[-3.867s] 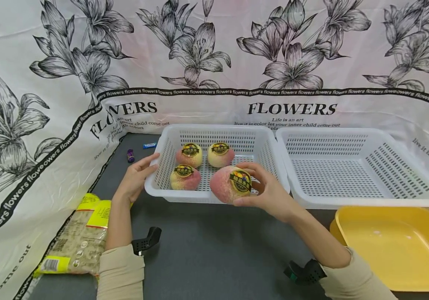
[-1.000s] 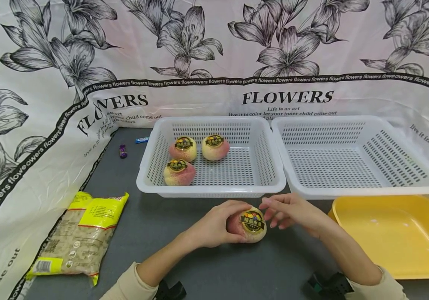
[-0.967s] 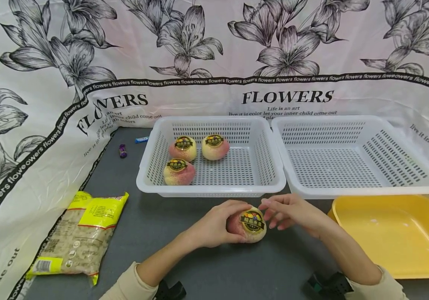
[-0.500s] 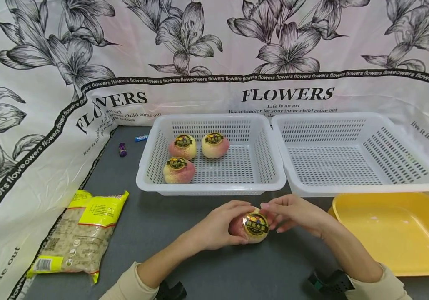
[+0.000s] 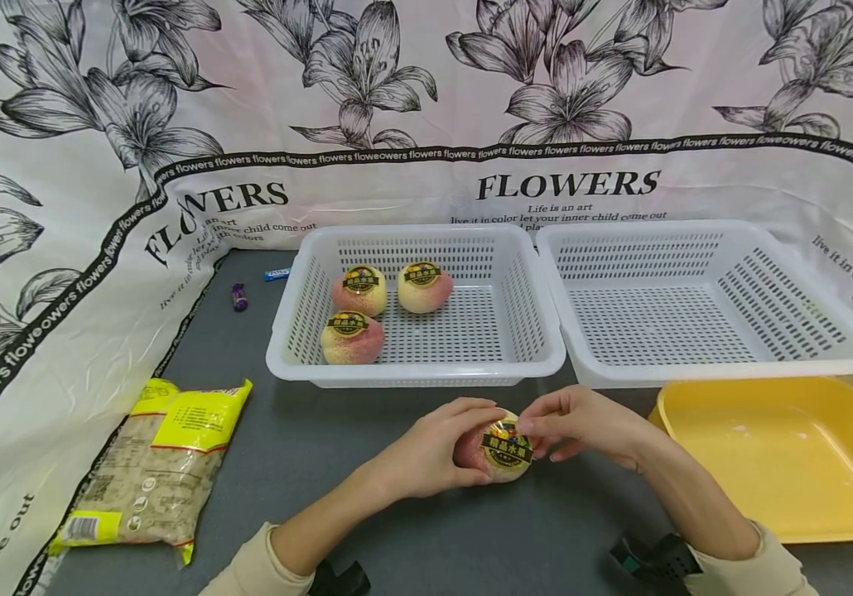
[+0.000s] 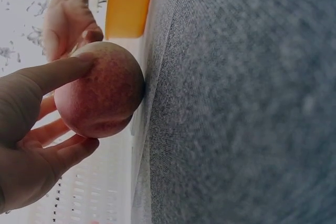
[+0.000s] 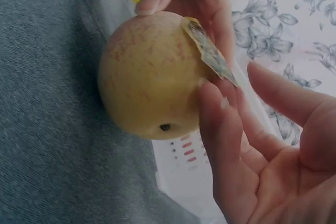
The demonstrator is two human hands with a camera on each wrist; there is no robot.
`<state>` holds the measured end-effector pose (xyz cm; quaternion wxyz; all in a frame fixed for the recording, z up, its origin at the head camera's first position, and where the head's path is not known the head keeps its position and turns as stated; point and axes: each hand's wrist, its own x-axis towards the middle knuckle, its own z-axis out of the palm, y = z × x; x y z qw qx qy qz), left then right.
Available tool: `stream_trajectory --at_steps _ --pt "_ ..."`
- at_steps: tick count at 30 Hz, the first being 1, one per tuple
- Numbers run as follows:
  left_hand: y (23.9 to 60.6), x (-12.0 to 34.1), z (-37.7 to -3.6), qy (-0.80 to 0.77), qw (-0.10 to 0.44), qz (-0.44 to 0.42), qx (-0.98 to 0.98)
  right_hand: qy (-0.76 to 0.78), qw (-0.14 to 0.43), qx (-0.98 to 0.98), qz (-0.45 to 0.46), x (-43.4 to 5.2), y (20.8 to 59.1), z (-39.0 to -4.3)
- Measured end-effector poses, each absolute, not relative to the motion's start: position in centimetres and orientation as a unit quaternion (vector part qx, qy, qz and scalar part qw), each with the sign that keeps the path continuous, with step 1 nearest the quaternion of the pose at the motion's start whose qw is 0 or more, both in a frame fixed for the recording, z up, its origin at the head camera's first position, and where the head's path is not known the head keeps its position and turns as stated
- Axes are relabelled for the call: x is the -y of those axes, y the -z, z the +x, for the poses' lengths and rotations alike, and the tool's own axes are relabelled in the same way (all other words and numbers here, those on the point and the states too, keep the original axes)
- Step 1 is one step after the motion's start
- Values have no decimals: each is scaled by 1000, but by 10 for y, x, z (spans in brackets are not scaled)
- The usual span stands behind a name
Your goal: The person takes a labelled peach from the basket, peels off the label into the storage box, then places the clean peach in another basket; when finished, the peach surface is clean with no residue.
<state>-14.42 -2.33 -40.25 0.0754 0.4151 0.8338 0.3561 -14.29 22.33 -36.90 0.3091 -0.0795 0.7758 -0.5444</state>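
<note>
Resting on the grey tabletop (image 5: 412, 530) just before the left white basket (image 5: 415, 377), peach (image 5: 497, 451) gripped by left hand (image 5: 426, 451) — right hand (image 5: 583, 422) fingertips pinching its half-lifted sticker (image 7: 210, 51).

The peach (image 5: 497, 447), pink-red fading to pale yellow, rests on the grey tabletop. Its round black-and-gold sticker (image 5: 507, 443) seems partly lifted at one edge, though the head view blurs this.

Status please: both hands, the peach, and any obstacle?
Left hand holds peach on table. Right hand pinches sticker, edge lifted. Nothing in the way.
</note>
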Motion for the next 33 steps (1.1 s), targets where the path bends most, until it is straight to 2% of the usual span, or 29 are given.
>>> stream_trajectory --at_steps 6,11,16,23,33 --pt "403 23 -145 -356 77 415 -834 521 260 -809 -79 -218 369 -139" --pt "403 24 -145 -351 74 412 -838 553 241 -795 -68 -227 356 -135" --pt "403 24 -146 -350 76 409 -839 562 250 -785 -79 -250 339 -133" --pt "403 24 -146 -350 85 408 -839 516 258 -814 -65 -308 320 -132" --pt "404 25 -148 -356 86 408 -836 449 296 -843 -17 -375 323 -121"
